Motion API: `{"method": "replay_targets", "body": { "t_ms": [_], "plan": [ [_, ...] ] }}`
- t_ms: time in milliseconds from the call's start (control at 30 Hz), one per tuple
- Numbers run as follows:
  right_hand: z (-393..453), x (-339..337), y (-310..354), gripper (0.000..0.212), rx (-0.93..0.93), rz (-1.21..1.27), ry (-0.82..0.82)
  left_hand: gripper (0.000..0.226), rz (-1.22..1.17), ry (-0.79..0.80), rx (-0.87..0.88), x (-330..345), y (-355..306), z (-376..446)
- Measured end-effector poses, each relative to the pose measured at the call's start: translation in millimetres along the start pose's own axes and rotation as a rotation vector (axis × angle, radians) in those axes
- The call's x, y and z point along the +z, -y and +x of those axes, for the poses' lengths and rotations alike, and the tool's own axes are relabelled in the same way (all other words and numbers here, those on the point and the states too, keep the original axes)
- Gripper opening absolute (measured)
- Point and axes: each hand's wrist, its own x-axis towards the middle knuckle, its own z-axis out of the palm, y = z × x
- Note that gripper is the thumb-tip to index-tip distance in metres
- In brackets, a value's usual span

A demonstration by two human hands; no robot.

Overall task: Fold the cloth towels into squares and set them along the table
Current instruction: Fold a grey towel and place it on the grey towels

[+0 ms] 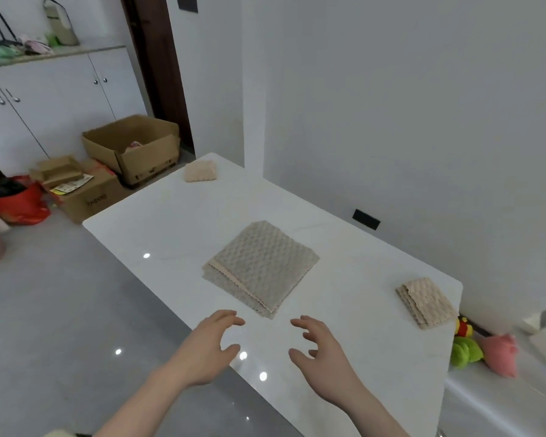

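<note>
A stack of unfolded grey-beige cloth towels (262, 266) was seen lying flat near the middle of the white table (171, 222), its corners turned diagonally to the table's edges and its layers slightly offset along the near-left side. A small folded towel (200, 171) was placed at the far end of the table, and another folded towel (426, 302) was set at the right end, close to the corner. Both hands were held just short of the stack, above the near edge of the table, with nothing gripped. The left hand (208, 348) was shown with fingers loosely curved and spread, the fingertips pointed toward the stack's nearest corner. The right hand (322, 351) was likewise relaxed, fingers apart and slightly bent. Neither hand was seen touching the cloth. Cardboard boxes (130, 149) and a red bag (19, 203) were visible on the floor beyond the table, and plush toys (483, 348) were lying to the right of it.
</note>
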Motion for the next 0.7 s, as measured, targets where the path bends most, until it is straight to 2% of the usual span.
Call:
{"method": "replay_targets", "body": {
  "t_ms": [333, 500, 700],
  "plan": [
    [-3.0, 9.4, 14.0, 0.045, -0.032, -0.003, -0.113, 0.038, -0.044, -0.029, 0.069, -35.4, 14.3, -27.0],
    [-8.3, 37.6, 16.7, 0.045, -0.008, 0.017, -0.089, 0.040, -0.007, -0.028, 0.034, -51.3, 41.7, -32.3],
    [1.5, 48.5, 28.5, 0.043, 0.024, -0.003, -0.141, 0.040, -0.027, 0.016, 0.060, -76.2, 56.5, -4.7]
  ]
}}
